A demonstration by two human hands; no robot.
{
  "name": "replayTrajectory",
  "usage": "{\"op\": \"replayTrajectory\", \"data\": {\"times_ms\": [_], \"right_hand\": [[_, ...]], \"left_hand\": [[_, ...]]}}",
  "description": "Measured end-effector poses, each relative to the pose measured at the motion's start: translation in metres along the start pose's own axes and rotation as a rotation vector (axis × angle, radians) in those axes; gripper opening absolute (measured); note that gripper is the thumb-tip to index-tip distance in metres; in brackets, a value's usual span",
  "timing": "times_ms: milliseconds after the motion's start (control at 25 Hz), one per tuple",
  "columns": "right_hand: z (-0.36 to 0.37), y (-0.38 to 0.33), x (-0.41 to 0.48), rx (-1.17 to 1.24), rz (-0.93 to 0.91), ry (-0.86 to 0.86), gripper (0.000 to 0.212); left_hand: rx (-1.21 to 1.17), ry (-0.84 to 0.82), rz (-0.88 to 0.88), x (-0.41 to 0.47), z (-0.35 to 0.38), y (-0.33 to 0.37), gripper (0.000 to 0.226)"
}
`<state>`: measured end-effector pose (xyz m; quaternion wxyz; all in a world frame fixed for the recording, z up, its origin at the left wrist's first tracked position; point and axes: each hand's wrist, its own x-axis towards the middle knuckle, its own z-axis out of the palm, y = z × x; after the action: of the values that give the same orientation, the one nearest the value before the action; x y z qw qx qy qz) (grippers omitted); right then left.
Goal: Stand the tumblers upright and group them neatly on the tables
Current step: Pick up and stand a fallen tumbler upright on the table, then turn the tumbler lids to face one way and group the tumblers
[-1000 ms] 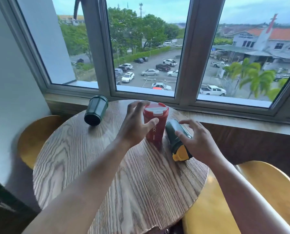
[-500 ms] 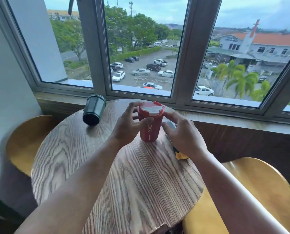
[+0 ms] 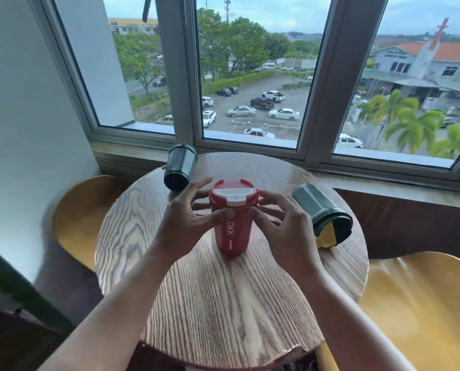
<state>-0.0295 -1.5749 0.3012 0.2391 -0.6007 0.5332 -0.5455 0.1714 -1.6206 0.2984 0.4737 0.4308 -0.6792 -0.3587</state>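
A red tumbler [image 3: 233, 223] with a white lid stands upright near the middle of the round wooden table [image 3: 223, 303]. My left hand [image 3: 188, 218] cups its left side and my right hand [image 3: 282, 228] cups its right side, fingertips touching the cup. A dark green tumbler [image 3: 180, 167] lies on its side at the table's far left edge, base towards me. A green tumbler with a yellow lid [image 3: 324, 216] lies on its side at the right, lid end towards me.
The table stands against a window sill [image 3: 384, 183] below a large window. Yellow wooden chairs sit at the left [image 3: 76, 218] and at the right [image 3: 424, 303]. A white wall [image 3: 22, 129] is on the left.
The red tumbler has come nearer to me on the table. My right hand left the yellow-lidded tumbler and now holds the red one together with my left hand.
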Motion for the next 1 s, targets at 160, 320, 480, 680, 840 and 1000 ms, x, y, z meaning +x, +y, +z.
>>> {"op": "replayTrajectory", "data": {"times_ms": [160, 320, 480, 680, 840, 1000], "right_hand": [[0.004, -0.001, -0.008, 0.05, -0.007, 0.007, 0.035], [-0.002, 0.004, -0.011, 0.023, -0.015, -0.023, 0.037], [-0.025, 0.003, -0.011, -0.045, -0.082, 0.038, 0.029], [-0.087, 0.011, -0.007, -0.15, -0.128, 0.237, 0.014], [-0.127, 0.045, -0.004, -0.266, 0.04, 0.235, 0.022], [-0.142, 0.081, -0.012, -0.371, 0.27, 0.022, 0.04]], "left_hand": [[0.031, 0.005, 0.003, -0.011, -0.002, -0.002, 0.085], [0.167, -0.054, 0.037, -0.013, -0.004, 0.006, 0.091], [0.351, 0.004, 0.138, -0.004, -0.003, 0.043, 0.076], [0.596, -0.086, 0.385, 0.021, 0.046, 0.108, 0.056], [0.793, -0.449, 0.354, 0.044, 0.116, 0.124, 0.06], [1.057, -0.601, 0.19, 0.053, 0.169, 0.11, 0.068]]}}
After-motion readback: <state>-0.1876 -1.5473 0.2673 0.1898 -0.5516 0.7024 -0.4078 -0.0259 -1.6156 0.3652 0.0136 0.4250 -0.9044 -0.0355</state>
